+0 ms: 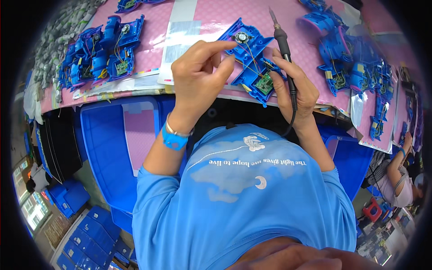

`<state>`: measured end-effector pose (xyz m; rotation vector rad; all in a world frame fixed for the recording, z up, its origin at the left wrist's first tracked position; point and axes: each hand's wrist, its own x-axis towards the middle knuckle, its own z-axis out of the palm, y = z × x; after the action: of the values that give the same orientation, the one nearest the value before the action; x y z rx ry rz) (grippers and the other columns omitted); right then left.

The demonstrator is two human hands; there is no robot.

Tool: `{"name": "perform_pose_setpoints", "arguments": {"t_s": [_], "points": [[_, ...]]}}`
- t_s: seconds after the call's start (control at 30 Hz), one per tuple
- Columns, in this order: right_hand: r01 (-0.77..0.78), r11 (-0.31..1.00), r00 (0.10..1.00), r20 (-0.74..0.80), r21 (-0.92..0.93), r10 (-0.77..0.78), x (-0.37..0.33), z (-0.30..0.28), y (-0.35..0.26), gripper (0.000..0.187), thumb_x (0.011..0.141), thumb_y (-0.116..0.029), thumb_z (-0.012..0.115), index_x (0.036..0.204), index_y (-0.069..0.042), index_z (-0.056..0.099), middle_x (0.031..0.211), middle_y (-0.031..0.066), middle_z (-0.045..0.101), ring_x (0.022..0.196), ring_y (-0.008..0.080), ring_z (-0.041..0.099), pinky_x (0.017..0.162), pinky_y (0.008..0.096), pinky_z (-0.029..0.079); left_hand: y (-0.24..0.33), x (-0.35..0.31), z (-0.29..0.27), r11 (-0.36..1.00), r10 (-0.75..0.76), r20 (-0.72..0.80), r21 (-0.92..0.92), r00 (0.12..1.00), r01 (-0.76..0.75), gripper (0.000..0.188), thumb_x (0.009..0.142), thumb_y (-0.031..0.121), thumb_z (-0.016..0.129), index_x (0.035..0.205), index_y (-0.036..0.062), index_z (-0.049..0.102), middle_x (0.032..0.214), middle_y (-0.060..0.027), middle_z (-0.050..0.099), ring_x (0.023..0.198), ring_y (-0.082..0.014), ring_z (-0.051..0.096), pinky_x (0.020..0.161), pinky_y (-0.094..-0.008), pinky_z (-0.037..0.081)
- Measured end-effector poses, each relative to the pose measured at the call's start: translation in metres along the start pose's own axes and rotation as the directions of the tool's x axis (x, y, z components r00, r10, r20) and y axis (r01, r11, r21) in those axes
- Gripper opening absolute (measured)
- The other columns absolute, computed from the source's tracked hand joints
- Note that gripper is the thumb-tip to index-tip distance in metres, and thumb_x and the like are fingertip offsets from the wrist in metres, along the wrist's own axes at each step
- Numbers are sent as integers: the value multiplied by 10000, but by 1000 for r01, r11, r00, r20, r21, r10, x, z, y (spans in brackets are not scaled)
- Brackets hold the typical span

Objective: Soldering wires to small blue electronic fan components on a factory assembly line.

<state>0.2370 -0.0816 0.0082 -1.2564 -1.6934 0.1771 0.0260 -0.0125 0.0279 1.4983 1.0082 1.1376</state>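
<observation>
1. Blue plastic housing (245, 74) lies on the pink-covered counter (306, 58) between the two hands; its underside is hidden, and whether it is one piece or two joined by wires (254, 55) is hard to tell.
2. Behind the left hand (198, 74), the curled fingers are partly out of sight, so whether they hold something thin cannot be told. The iron's black cord (294, 105) runs down past the right wrist and is lost against the shirt (270, 198).
3. Counted: one soldering iron (282, 42), one round speaker (242, 38) and one green circuit board (264, 84) in the housing. More housings overlap at left (101, 49) and right (346, 58), too crowded to count.
4. The left thumb and index finger bend toward each other, a gap showing between their tips, beside the speaker at the housing's upper left.
5. The right hand (301, 90) grips the iron, its handle lying along the fingers and its metal tip pointing away from the person. The right thumb and index finger stand apart just beside the board; contact with the housing's right edge is unclear.
</observation>
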Motion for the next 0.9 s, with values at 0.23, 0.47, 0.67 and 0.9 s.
{"name": "perform_pose_setpoints", "arguments": {"t_s": [0.23,0.47,0.67,0.9], "points": [[108,994,992,-67,21,-106,4,-4,1,311,857,73,732,1155,-7,690,1147,220,742,989,316,746,831,345,581,-3,23,-10,795,206,261,517,943,-316,305,765,6,773,1068,27,743,705,-64,627,600,-150,627,572,-273,496],[75,957,996,-70,282,-58,11,-8,-7,315,864,69,748,1166,-4,691,1138,221,748,995,236,752,839,300,585,29,0,-14,962,-137,403,-163,905,219,853,725,-111,797,1499,8,457,872,31,539,672,19,459,561,-150,354],[114,909,991,22,400,-134,21,2,-28,385,829,90,771,1188,0,663,1127,213,742,997,263,754,829,332,606,20,-12,19,872,-147,460,-358,876,334,943,716,-119,701,1557,-6,289,1174,-108,604,765,-36,579,672,-196,508],[152,957,988,-25,246,-150,25,0,-20,383,800,98,796,1151,18,665,1046,191,749,880,233,753,804,326,607,15,-16,19,831,-153,430,-431,890,351,717,836,-86,693,1490,-40,403,1148,-60,581,878,-99,617,777,-227,533]]}}
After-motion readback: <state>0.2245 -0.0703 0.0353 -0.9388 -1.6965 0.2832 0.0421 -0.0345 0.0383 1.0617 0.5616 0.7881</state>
